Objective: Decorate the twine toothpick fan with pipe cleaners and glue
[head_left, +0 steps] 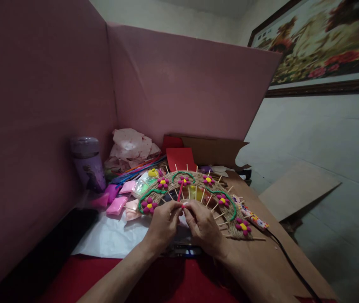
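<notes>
My left hand [164,219] and my right hand [201,221] meet at the front of a half-ring woven of twine [195,178] over wooden sticks. Both are closed, fingertips pinched together on a thin red pipe cleaner [180,191], whose free length points up and away. A small red bit of it shows between the thumbs. Purple flowers with yellow centres, such as one flower [223,200], and wavy green strips [154,192] decorate the twine. The fingers hide part of the inner edge of the half-ring.
Left stand a purple tumbler [88,164] and pink clay packets [116,205] on a white sheet [103,235]. Behind lie colourful pipe cleaners [141,169] and red card [181,158]. A patterned glue gun [253,216] trails a black cord [293,265] at the right.
</notes>
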A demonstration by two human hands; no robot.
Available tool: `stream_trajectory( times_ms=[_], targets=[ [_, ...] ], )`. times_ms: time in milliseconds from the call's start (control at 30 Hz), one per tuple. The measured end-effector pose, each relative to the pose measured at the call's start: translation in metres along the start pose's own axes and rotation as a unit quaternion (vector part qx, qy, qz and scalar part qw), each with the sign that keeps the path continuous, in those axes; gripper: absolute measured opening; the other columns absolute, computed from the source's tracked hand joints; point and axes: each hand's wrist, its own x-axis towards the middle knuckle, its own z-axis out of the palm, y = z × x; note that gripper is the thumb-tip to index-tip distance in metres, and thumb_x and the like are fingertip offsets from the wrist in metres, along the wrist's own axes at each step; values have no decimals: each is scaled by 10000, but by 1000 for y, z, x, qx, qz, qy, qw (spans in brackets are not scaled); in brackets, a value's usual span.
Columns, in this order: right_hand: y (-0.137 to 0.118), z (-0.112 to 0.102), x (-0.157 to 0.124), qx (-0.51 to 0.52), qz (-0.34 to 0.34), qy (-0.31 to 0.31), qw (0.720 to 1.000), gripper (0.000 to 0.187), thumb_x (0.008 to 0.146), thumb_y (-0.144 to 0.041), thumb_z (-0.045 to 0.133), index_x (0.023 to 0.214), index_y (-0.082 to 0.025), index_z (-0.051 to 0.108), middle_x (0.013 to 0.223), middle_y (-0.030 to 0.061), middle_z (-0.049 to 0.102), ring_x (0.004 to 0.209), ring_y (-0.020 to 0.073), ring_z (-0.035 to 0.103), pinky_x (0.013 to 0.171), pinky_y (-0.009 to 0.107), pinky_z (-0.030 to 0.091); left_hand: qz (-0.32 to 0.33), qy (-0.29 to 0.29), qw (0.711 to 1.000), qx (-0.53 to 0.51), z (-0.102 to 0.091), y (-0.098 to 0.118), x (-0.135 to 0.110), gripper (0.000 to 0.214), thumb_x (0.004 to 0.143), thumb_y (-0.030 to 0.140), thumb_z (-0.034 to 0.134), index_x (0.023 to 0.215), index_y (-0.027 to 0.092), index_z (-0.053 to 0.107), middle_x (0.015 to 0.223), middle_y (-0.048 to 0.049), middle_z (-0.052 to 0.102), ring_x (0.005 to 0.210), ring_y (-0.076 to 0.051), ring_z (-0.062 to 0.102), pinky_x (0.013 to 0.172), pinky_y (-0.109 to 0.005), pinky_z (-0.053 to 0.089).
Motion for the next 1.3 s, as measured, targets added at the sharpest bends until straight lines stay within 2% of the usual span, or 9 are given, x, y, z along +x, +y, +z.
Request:
stream_trajectory(
  times_ms=[133,333,500,600,700,833,967,1100,1300],
  targets=[
    [0,0,0,-42,2,-21,999,148,910,-187,365,861,-185,504,825,56,554,783,181,528,717,303,417,29,-27,994,98,-4,2,0,183,838,158,419,789,146,595,677,-25,609,585,-112,516,546,-211,363],
    [0,-3,0,-118,-6,-45,992,178,914,-199,343,841,-182,504,824,64,555,792,185,525,725,313,413,62,-19,975,211,-3,0,-4,212,843,152,382,727,162,559,658,-29,599,590,-127,523,554,-223,351],
    [-3,-5,1,-107,-23,-48,993,178,903,-163,337,812,-187,489,791,58,551,763,182,517,693,307,407,42,-34,968,246,-3,5,-4,209,863,167,362,776,173,552,713,-46,638,642,-148,580,569,-229,360],
    [-3,-6,1,-96,-21,-39,994,192,907,-171,327,789,-189,478,774,56,550,741,178,510,676,303,404,21,-63,941,332,-5,11,-5,193,859,146,349,844,172,540,728,-63,656,643,-186,610,544,-250,339],
    [-2,-6,1,-98,-16,-70,993,195,920,-196,320,798,-186,472,777,55,555,736,175,510,679,305,402,24,-103,910,401,-8,15,-6,185,845,125,350,902,164,521,761,-84,668,659,-223,626,534,-272,330],
    [2,-9,3,-85,-35,-113,989,180,924,-203,321,833,-183,475,815,57,562,764,174,510,702,308,398,37,-135,896,421,-11,15,-7,195,817,103,368,941,167,503,780,-83,673,680,-231,630,537,-279,328],
    [7,-11,3,-63,-55,-124,989,203,924,-197,317,770,-197,449,732,24,543,674,151,484,624,278,373,54,-143,902,404,-9,12,-8,215,827,100,340,968,162,490,764,-75,662,677,-218,619,544,-279,323],
    [9,-8,0,-71,-55,-117,989,224,927,-203,304,747,-198,437,687,17,526,628,146,466,589,275,351,52,-149,925,347,-9,12,-8,197,861,143,326,965,161,493,771,-67,649,674,-203,598,554,-276,321],
    [4,2,-6,-67,-14,-76,995,218,919,-179,303,735,-206,418,683,13,515,622,147,460,570,270,351,20,-127,960,250,-8,14,-8,205,874,167,314,890,177,518,724,-40,608,599,-152,537,570,-253,329]
  ],
)
